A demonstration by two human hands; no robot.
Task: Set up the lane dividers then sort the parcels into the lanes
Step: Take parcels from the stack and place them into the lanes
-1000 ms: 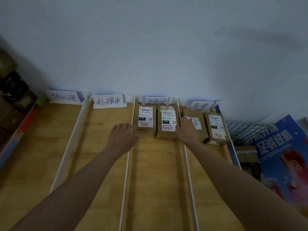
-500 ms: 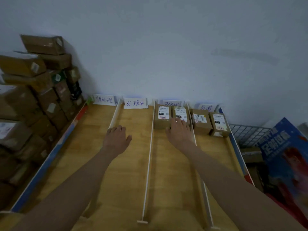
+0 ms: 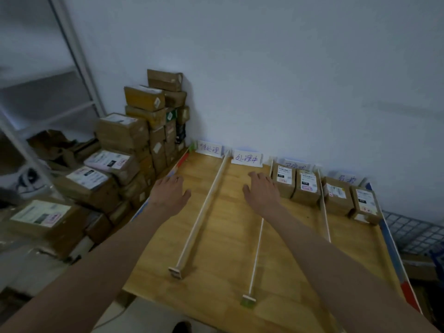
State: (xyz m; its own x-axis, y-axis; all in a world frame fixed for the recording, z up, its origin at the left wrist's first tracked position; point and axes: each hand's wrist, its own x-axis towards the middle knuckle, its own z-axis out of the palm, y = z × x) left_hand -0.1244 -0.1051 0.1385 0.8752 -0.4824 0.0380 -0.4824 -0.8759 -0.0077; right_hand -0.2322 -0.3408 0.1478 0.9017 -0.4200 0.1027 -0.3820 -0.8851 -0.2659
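Observation:
Three white lane dividers, the left (image 3: 206, 207), the middle (image 3: 258, 246) and the right (image 3: 324, 217), run front to back across the wooden table (image 3: 223, 267). White handwritten lane labels (image 3: 247, 158) stand along the wall. Two labelled brown parcels (image 3: 283, 180) (image 3: 307, 186) sit at the back of the third lane, and two more (image 3: 336, 195) (image 3: 365, 204) in the fourth. My left hand (image 3: 169, 193) hovers empty over the first lane with relaxed fingers. My right hand (image 3: 262, 192) is spread over the second lane, beside the nearest parcel, holding nothing.
A tall pile of brown parcels (image 3: 144, 121) stands left of the table against the wall, with more labelled boxes (image 3: 89, 179) lower down. A white metal frame (image 3: 79, 58) rises at the far left. A wire basket (image 3: 415, 231) lies right of the table's blue edge (image 3: 394, 255).
My view has swung left, bringing the parcel pile into sight. Both hands moved left, the right one away from the parcels in the third lane to the second lane, the left to the first.

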